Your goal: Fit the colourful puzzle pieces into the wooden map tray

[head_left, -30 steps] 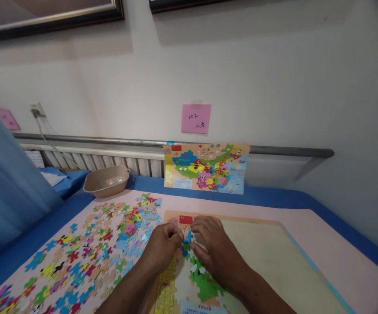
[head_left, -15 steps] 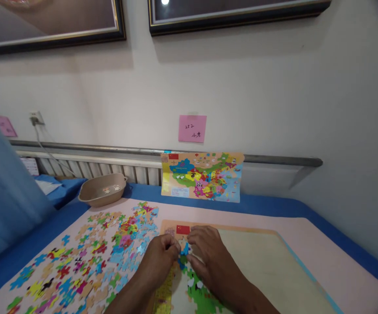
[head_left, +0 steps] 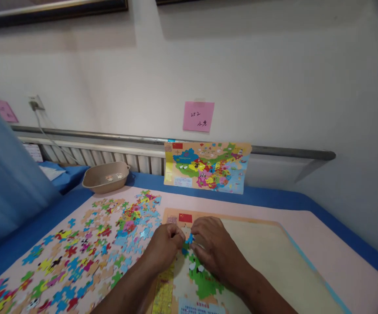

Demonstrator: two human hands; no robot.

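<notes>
- Dim, soft light; the wall [head_left: 274, 87] greys right of the pink note [head_left: 199, 117].
- Faint shadows under the picture frame [head_left: 54, 14] upper left of the note and the rail [head_left: 290, 152] right of it.
- Puzzle pieces [head_left: 74, 264] lower left of the note slightly soft.
- Corner far upper right of it darkened.

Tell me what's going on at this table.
A person's bare left hand, closed in a pinch, is near their curved bare right hand over a pale, flat jigsaw board, partly filled on its left side. Whether it holds a piece is unclear. Loose multicoloured jigsaw pieces lie left of the board; a colourful rectangular printed map is upright behind.
</notes>
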